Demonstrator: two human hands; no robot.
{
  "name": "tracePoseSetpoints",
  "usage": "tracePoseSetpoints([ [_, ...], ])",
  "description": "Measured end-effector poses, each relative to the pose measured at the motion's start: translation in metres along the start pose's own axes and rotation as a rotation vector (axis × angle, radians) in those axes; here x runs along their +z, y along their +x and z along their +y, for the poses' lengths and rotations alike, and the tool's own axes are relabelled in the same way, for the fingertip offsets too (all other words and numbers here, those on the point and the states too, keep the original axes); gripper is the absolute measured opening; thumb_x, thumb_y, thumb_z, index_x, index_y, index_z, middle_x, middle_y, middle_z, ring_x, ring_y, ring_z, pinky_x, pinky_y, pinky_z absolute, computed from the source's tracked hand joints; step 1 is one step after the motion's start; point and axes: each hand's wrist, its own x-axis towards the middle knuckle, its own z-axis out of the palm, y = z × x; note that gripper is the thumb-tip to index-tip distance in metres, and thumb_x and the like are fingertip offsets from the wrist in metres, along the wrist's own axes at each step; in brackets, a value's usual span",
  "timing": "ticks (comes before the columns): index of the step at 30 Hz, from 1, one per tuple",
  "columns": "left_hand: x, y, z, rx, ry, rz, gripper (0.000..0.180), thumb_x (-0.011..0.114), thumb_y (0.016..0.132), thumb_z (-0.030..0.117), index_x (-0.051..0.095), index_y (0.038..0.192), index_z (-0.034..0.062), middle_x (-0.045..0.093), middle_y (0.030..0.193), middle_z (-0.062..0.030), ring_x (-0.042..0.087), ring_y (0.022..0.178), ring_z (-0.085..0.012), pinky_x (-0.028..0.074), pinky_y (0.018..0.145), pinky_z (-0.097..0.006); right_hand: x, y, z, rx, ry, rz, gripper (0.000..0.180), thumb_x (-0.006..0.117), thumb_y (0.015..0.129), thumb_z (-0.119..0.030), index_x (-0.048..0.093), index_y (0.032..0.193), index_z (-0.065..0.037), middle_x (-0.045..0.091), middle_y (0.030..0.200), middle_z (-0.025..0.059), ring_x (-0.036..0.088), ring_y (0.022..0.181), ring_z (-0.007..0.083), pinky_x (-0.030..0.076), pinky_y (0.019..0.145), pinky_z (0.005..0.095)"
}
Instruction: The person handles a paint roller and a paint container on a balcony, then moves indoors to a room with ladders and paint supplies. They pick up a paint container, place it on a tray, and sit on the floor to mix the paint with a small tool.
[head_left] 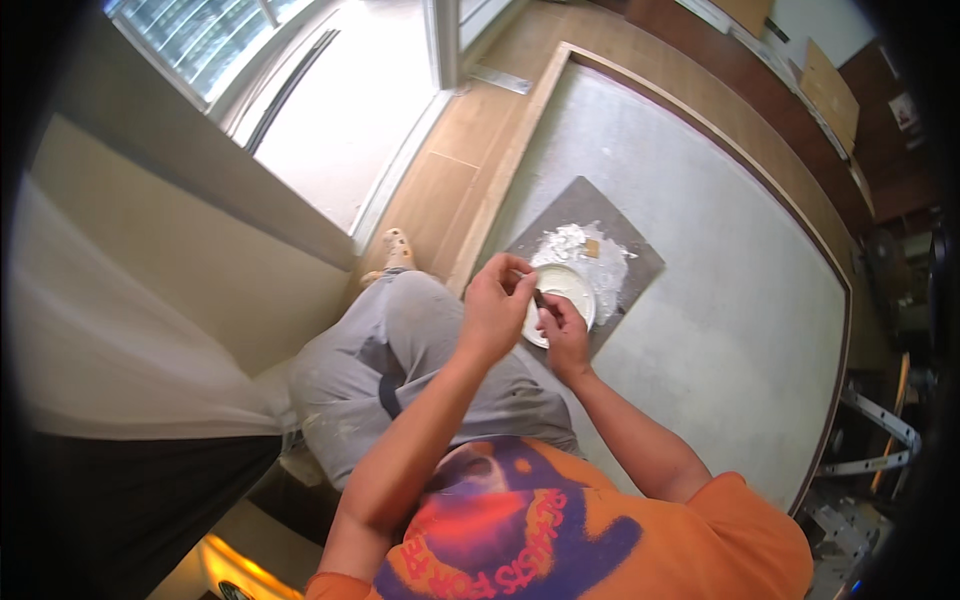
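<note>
My left hand is closed, thumb and fingers pinched together, above the left edge of a round tub with white paste inside. Close to its fingertips, my right hand grips a small dark piece over the same tub. What the left fingers hold, if anything, is too small to make out. Beneath the tub lies a dark grey square board, smeared with white powder and paste. On that mess sits a small tan square.
A pale grey panel with a raised wooden rim carries the board. To the left are wood-look flooring, a bright doorway and a pale curtain. A folded metal ladder stands at the right.
</note>
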Motion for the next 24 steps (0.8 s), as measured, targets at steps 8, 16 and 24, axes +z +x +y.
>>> tracePoseSetpoints([
  [8,0.044,0.040,-0.114,-0.226,0.757,0.035,0.060,0.062,0.084,-0.002,0.050,0.143,-0.0005,0.059,0.126,-0.0295,0.059,0.120,-0.0448,0.048,0.104,-0.048,-0.106,-0.014,0.063,0.230,-0.172,0.307,0.028,0.062,0.099,-0.007,0.063,0.127,-0.006,0.059,0.087,-0.0002,0.055,0.067,0.0082,0.047,0.061,0.0259],
  [16,0.033,0.057,-0.124,-0.250,0.648,-0.138,0.057,0.069,0.089,0.008,0.053,0.144,0.0031,0.066,0.125,-0.0299,0.063,0.118,-0.0441,0.052,0.100,-0.048,-0.089,0.002,0.070,0.221,-0.169,0.347,0.024,0.061,0.099,-0.007,0.065,0.123,-0.004,0.062,0.083,0.0015,0.058,0.065,0.0097,0.049,0.063,0.0271],
  [24,0.044,0.047,-0.122,-0.423,0.991,-0.350,0.042,0.075,0.089,0.024,0.066,0.122,-0.0021,0.072,0.103,-0.0278,0.069,0.104,-0.0440,0.054,0.092,-0.048,-0.100,0.006,0.065,0.242,-0.210,0.388,0.028,0.059,0.100,-0.005,0.067,0.126,-0.001,0.068,0.091,0.0060,0.066,0.068,0.0120,0.054,0.063,0.0279],
])
